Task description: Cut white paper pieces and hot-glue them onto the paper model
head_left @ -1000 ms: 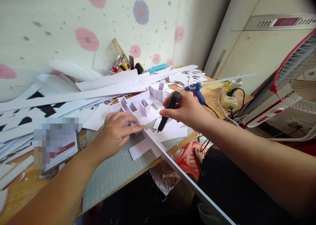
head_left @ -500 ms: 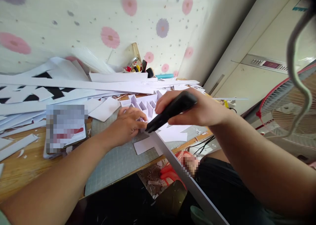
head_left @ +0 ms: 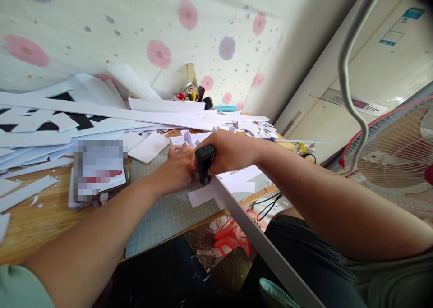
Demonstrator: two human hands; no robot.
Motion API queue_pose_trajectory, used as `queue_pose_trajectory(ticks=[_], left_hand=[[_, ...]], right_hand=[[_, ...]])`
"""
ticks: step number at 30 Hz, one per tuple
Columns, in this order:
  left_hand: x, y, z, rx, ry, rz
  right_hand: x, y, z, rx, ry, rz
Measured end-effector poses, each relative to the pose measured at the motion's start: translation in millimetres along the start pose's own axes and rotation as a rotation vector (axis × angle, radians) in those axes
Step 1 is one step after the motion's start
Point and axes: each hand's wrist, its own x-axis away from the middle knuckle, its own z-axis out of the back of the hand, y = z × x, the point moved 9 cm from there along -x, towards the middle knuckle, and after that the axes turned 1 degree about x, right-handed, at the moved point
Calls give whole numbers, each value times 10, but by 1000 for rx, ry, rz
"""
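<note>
In my right hand [head_left: 230, 152] is a black hand tool [head_left: 204, 160], shaped somewhat like a stapler; its exact kind is unclear. The fingers are wrapped round it, and its lower end meets a long white strip [head_left: 250, 227]. This strip slants off the table edge toward the lower right. My left hand [head_left: 177, 170] is closed beside the tool at the strip's upper end; its fingertips are partly hidden. Just behind both hands stands a white piece with small upright compartments [head_left: 186, 138], mostly covered by them. Flat white cut pieces [head_left: 204, 195] lie under the strip.
A grey-green cutting mat [head_left: 152, 227] covers the table's front. At left lies a phone-like device [head_left: 115, 186], partly blurred out, and piled white sheets [head_left: 34, 139]. A tool holder [head_left: 189, 96] stands at the back. A fan [head_left: 392, 150] is at right, beside a hanging grey-white cable [head_left: 345, 69].
My right hand has turned and moved left, bringing the black tool from a long slant to nearly end-on. It now sits close against my left hand. The camera view has shifted slightly.
</note>
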Motion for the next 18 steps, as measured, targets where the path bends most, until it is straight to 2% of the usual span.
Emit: queue_pose_trajectory(ticks=[10,18], left_hand=[[18,-38,2,5,36,8],[43,-141,-62,3,95,9]], right_hand=[[-66,-32,-88,56,-62,-53],[-103,-76,-125,38,-101,8]])
